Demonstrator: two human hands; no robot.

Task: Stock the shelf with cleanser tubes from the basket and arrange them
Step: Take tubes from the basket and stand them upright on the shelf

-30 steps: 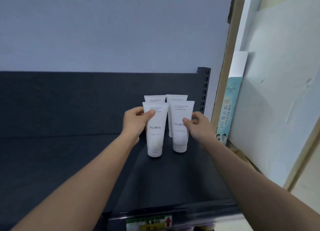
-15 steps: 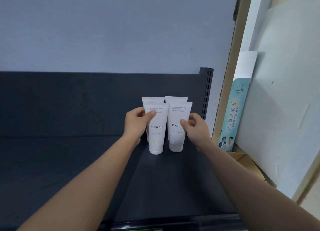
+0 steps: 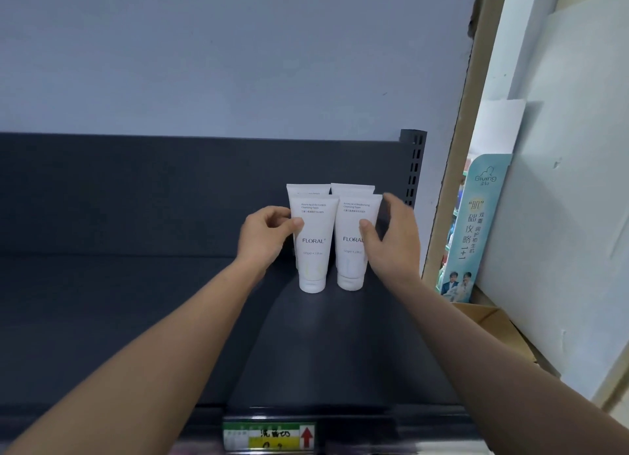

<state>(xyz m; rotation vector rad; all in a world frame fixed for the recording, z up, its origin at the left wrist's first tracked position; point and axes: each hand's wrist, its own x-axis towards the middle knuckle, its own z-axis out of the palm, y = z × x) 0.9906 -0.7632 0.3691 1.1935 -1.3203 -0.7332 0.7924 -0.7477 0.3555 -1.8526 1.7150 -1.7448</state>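
Observation:
Several white FLORAL cleanser tubes stand cap-down in two rows at the back right of the dark shelf. My left hand grips the front left tube, thumb on its face and fingers curled at its left edge. My right hand is beside the front right tube; its thumb touches the tube's face while its fingers are spread and lifted off the right edge. Behind these two, only the tops of two more tubes show. No basket is in view.
The shelf's dark back panel ends at a slotted upright just right of the tubes. A price label sits on the front edge. To the right stand a teal sign, a white board and a cardboard box.
The two front tubes have slid back against the rear pair. My right hand's fingers have opened away from the right tube. My left hand keeps its grip.

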